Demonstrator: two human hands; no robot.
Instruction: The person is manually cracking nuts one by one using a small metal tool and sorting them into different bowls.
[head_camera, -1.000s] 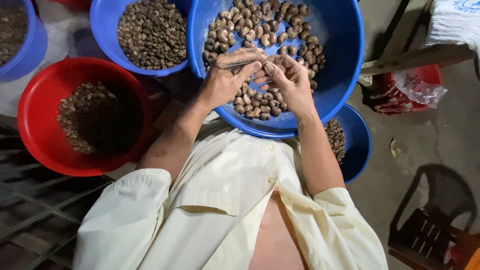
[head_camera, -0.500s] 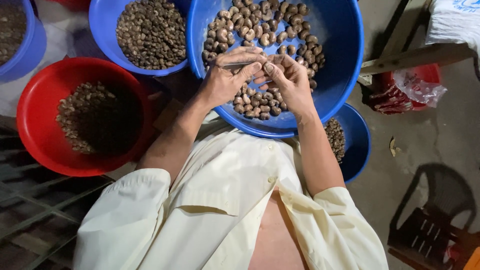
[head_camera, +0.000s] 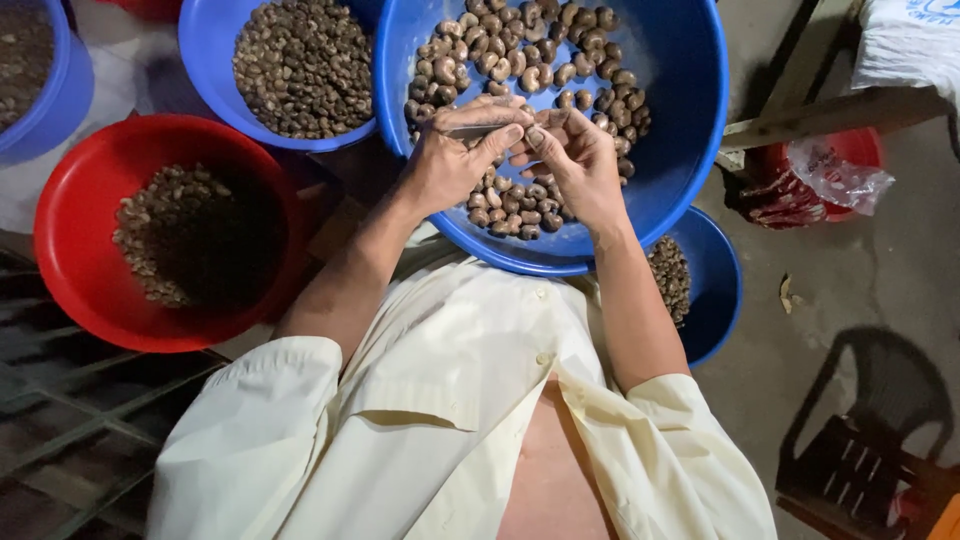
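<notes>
A cream shirt (head_camera: 440, 420) is filling the lower middle of the view, its hem running off the bottom edge. Above it a big blue basin (head_camera: 680, 130) is sitting in the person's lap, its upper rim cut off by the top of the frame; it is holding a heap of brown, curved nuts in the shell (head_camera: 520, 60), many of them hidden under the hands. To the left a red basin (head_camera: 70, 230) is carrying a darker pile that is hard to make out on its shadowed right side. A second blue basin (head_camera: 210, 60) of smaller brown pieces is lying above it, and a third blue basin (head_camera: 720, 300) is peeking out from under the big one, mostly covered. At the far left another blue tub (head_camera: 70, 90) is showing only a slice.

The left hand (head_camera: 445, 165) is curling over the big basin, fingers closed around a thin grey blade-like tool (head_camera: 475, 130) — its handle is buried in the palm. The right hand (head_camera: 575, 160) is meeting it fingertip to fingertip, thumb and forefinger pinched together; a small nut (head_camera: 522, 140) seems to be held there, just above the heap, though the fingers are covering nearly all of it — I cannot tell its shape
</notes>
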